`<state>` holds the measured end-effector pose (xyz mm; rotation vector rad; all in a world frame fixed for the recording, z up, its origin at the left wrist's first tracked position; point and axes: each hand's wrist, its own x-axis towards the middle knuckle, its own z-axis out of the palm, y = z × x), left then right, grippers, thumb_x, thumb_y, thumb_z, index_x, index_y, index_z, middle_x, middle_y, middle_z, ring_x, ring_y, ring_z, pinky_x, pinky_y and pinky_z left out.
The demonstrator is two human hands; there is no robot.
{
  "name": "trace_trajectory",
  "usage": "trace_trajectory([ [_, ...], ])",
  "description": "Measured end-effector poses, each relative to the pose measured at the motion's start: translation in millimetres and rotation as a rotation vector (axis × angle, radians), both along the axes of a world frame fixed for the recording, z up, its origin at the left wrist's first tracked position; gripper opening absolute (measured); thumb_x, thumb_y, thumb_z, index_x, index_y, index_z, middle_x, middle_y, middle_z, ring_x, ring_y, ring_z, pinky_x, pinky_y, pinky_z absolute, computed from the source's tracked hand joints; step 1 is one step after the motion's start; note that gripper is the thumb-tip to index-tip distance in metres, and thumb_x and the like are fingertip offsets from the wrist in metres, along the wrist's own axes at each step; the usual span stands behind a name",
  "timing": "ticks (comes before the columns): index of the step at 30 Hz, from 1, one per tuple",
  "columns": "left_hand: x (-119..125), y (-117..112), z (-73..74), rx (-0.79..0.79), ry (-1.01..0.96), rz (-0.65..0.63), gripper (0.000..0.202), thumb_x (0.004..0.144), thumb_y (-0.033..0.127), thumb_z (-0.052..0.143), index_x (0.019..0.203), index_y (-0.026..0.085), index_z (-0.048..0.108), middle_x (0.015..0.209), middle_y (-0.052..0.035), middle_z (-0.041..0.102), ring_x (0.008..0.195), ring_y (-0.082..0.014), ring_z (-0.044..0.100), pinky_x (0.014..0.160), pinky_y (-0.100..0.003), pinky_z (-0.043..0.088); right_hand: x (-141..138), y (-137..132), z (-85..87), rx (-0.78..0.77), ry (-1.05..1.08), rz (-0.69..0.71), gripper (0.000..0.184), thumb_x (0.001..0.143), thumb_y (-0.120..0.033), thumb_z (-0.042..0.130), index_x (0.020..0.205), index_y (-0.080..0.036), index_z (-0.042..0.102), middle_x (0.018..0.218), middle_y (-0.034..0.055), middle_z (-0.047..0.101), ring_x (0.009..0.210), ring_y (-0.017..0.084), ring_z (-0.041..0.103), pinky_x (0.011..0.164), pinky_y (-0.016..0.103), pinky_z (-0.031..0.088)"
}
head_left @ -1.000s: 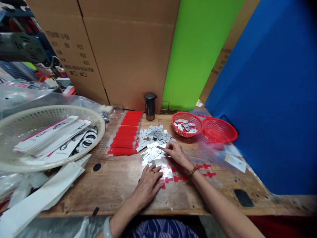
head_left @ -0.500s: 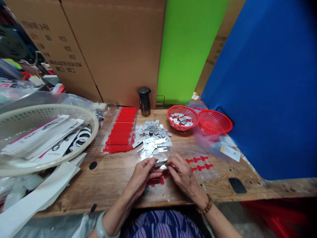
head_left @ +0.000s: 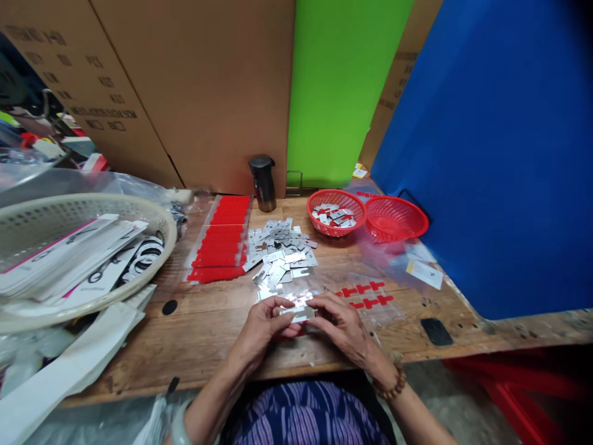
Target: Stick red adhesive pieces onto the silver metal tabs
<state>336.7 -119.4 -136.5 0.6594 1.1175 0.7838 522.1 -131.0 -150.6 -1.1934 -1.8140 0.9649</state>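
Between my two hands, near the front of the wooden table, is a small flat silver metal plate (head_left: 299, 314). My left hand (head_left: 266, 324) pinches its left end between thumb and fingers. At the plate's right end, my right hand (head_left: 340, 324) has its thumb and fingertips closed on it. A bit of red shows just under the plate. Beyond my hands lies a heap of similar metal plates (head_left: 282, 250). A clear sheet with red T-shaped stickers (head_left: 365, 296) lies beside my right hand, partly hidden by it.
Red sticker sheets (head_left: 220, 241) are stacked left of the heap. A dark flask (head_left: 263, 185) stands behind. One red basket (head_left: 336, 230) holds plates; another red basket (head_left: 398, 219) adjoins it. A big cream basket (head_left: 169, 241) with cards sits left. A blue panel (head_left: 500, 167) borders the right.
The metal plate has turned so that its broad face shows more toward me. Both hands keep hold of it. The camera view has shifted slightly.
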Motion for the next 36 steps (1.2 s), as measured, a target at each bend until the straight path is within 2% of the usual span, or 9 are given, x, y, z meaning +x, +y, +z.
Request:
trace_trajectory([
  [5,1,-1,-4.0,-0.058,0.023,-0.025,0.033,0.063,0.022,0.074,0.087,0.008,0.056,0.066,-0.0094,0.069,0.055,-0.0133,0.066,0.054,-0.019,0.053,1,-4,-3.6,-0.005,-0.044,0.025,0.018,0.084,-0.025,0.054,0.101,-0.024,0.060,0.098,0.0050,0.060,0.092,0.019,0.056,0.081,0.031,0.044],
  [11,0,-4,-13.5,-0.175,-0.082,-0.061,0.032,0.063,0.011,0.072,0.091,0.005,0.058,0.070,-0.0101,0.069,0.054,-0.0116,0.065,0.053,-0.017,0.053,3,-6,-8.8,-0.057,-0.054,0.091,0.018,0.084,-0.026,0.054,0.100,-0.022,0.060,0.096,0.0048,0.060,0.090,0.018,0.055,0.080,0.029,0.044],
  [13,0,-4,-17.2,-0.181,-0.081,-0.044,0.027,0.065,0.008,0.070,0.089,0.005,0.058,0.070,-0.0107,0.069,0.052,-0.0115,0.065,0.052,-0.017,0.053,4,-2,-13.3,-0.116,-0.033,0.088,0.028,0.081,-0.027,0.058,0.109,-0.022,0.056,0.095,0.0041,0.059,0.082,0.016,0.056,0.074,0.028,0.046],
  [15,-1,-2,-20.5,-0.169,-0.037,0.004,0.020,0.068,0.007,0.067,0.085,0.006,0.057,0.070,-0.0126,0.070,0.052,-0.0122,0.065,0.050,-0.017,0.053,6,6,-17.7,-0.150,-0.027,0.015,0.038,0.080,-0.026,0.058,0.117,-0.022,0.051,0.095,0.0042,0.059,0.076,0.015,0.056,0.070,0.028,0.047],
  [17,-2,2,-23.4,-0.148,0.019,0.070,0.016,0.072,0.006,0.063,0.085,0.007,0.055,0.071,-0.0143,0.070,0.053,-0.0136,0.066,0.051,-0.018,0.053,6,16,-20.8,-0.108,-0.071,-0.106,0.029,0.082,-0.023,0.054,0.111,-0.020,0.053,0.093,0.0047,0.059,0.077,0.016,0.056,0.072,0.029,0.046],
  [19,-3,7,-26.1,-0.119,0.054,0.140,0.015,0.075,0.005,0.060,0.087,0.009,0.053,0.071,-0.0144,0.070,0.055,-0.0149,0.067,0.053,-0.020,0.055,3,27,-22.7,-0.028,-0.147,-0.186,0.017,0.083,-0.018,0.049,0.097,-0.018,0.059,0.089,0.0048,0.059,0.081,0.017,0.055,0.075,0.031,0.044],
  [23,-2,14,-32.9,-0.067,0.061,0.235,0.016,0.077,0.004,0.058,0.089,0.010,0.050,0.070,-0.0130,0.071,0.059,-0.0162,0.069,0.056,-0.021,0.055,-8,41,-26.2,0.001,-0.279,-0.174,0.013,0.080,-0.011,0.047,0.083,-0.018,0.058,0.083,0.0041,0.057,0.078,0.016,0.053,0.072,0.029,0.041],
  [32,7,17,-46.7,-0.036,0.042,0.285,0.018,0.077,-0.001,0.054,0.090,0.010,0.050,0.069,-0.0094,0.069,0.066,-0.0163,0.070,0.060,-0.019,0.055,-15,51,-32.7,-0.058,-0.394,-0.198,0.010,0.073,-0.008,0.051,0.070,-0.018,0.053,0.070,-0.0001,0.052,0.066,0.014,0.048,0.060,0.024,0.034],
  [36,6,19,-46.8,-0.049,0.040,0.296,0.019,0.077,-0.002,0.053,0.091,0.010,0.049,0.071,-0.0096,0.069,0.068,-0.0171,0.070,0.061,-0.021,0.055,-18,43,-26.6,-0.027,-0.374,-0.227,0.009,0.077,-0.010,0.050,0.080,-0.017,0.054,0.081,0.0032,0.054,0.076,0.016,0.050,0.067,0.027,0.038],
])
